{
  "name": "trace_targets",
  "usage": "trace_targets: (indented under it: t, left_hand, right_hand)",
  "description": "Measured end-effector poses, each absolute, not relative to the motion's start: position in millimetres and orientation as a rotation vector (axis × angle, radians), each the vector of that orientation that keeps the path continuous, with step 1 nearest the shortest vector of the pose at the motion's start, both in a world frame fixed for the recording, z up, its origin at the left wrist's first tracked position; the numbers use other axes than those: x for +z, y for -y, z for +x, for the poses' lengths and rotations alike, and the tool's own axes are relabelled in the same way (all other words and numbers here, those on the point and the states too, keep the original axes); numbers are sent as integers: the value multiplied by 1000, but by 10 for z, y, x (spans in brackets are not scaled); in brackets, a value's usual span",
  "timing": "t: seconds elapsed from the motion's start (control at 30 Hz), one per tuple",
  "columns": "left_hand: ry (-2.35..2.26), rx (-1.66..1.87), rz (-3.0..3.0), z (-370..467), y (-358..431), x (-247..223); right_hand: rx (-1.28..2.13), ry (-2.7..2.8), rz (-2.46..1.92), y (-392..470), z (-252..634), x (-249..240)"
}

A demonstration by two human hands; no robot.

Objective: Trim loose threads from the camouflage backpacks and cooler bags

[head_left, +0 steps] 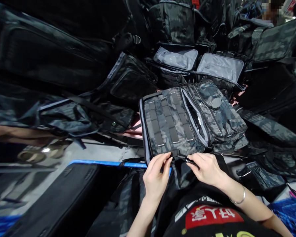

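Note:
A camouflage bag (166,120) lies across the work surface in front of me, with rows of grey webbing on its panel and a partly open zipper down the middle. At its near edge, my left hand (158,172) pinches a short dark strap (174,153). My right hand (204,168) grips a slim black tool (189,160) that looks like thread snips, its narrow tip pointing left beside the strap. Whether the tip touches the strap is too small to tell. A bracelet circles my right wrist.
Two open bag parts with grey lining (220,66) lie behind the bag. More camouflage bags (174,23) are heaped at the back and both sides. A black bag (56,197) rests by a blue-rimmed crate (96,162) at lower left. Another person's arm (19,134) shows at far left.

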State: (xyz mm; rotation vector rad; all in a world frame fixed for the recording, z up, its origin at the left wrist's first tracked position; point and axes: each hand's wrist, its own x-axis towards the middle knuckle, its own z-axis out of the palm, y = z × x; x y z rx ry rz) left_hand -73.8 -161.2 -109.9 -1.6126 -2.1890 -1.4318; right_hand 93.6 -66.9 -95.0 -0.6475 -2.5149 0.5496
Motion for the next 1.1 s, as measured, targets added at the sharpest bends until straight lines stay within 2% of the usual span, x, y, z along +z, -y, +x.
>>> trace_targets:
  t: [0.47,0.73,0.97,1.1]
  left_hand:
    - [2358,-1287,-1656,-827,1554,-1074]
    - [2411,-1387,-1636,-846,1553,-1070]
    - [2425,-1438,-1674,-861,1540,-1045]
    - [2438,-1402,-1740,-891,1536,-1016]
  right_hand:
    - [498,2587,-619,587,892,-1019]
    - [718,2371,-585,571,941,-1061]
    - [697,2452,-573,558,917,-1018]
    - [934,2255,-644,554,939,-995]
